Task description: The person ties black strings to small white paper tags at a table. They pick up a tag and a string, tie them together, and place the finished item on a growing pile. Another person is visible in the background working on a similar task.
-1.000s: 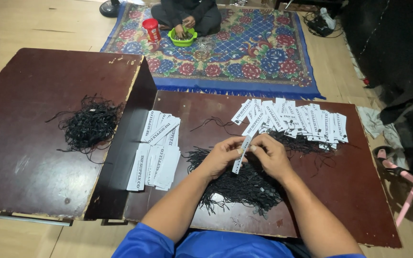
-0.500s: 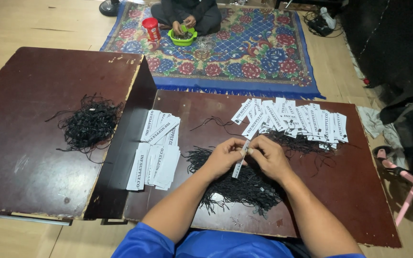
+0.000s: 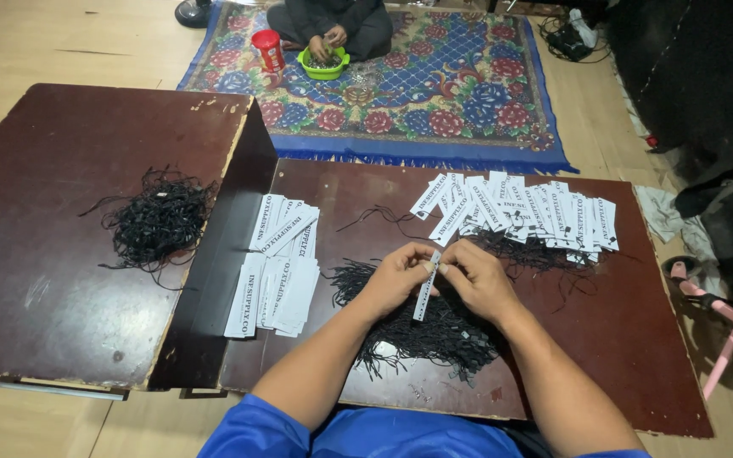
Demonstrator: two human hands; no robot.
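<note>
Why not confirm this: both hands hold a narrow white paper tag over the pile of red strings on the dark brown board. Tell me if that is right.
Not quite. The left hand and right hand do hold a narrow white paper tag over a pile of strings on the dark brown board, but the strings are black, not red. The head view shows it.

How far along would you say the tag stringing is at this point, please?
Done: a fanned row of tags lies over black strings at the far right. In hand: both hands, left hand and right hand, hold one tag over the string pile. Left: two stacks of plain tags and another string heap.
</note>
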